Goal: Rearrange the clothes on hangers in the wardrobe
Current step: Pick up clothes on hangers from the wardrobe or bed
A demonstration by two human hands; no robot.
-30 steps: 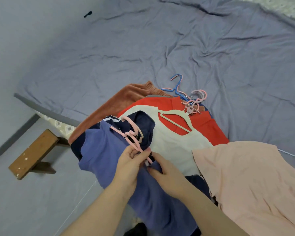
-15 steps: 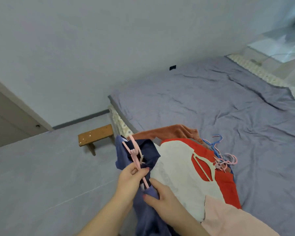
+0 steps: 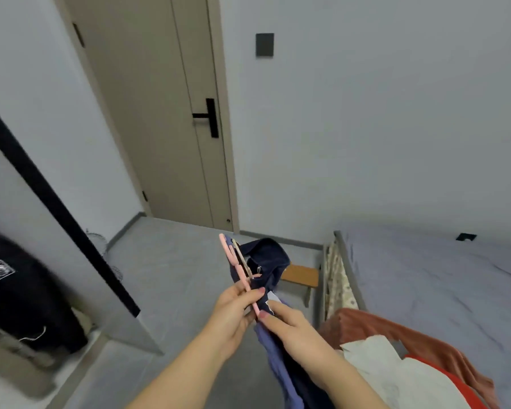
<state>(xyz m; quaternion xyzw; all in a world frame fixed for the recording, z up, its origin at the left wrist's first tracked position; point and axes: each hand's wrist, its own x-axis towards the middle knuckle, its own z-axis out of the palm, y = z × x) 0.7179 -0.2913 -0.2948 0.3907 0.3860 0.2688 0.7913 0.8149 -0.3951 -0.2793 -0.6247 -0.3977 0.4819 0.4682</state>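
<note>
Pinching the pink hanger [image 3: 237,268] between thumb and fingers, the left hand [image 3: 233,308] holds it slanting up and away from the grip. Just right of it, the right hand [image 3: 291,323] grips the blue garment [image 3: 278,361] at the hanger's lower end; the cloth hangs below both hands. Further right, other clothes [image 3: 396,332] lie on the bed [image 3: 425,276]

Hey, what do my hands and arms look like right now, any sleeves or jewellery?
The left hand and right hand are bare, as are both forearms down to the frame edge: no sleeves, gloves, rings, watch or bracelets in view. The nails look painted dusty pink.
</note>
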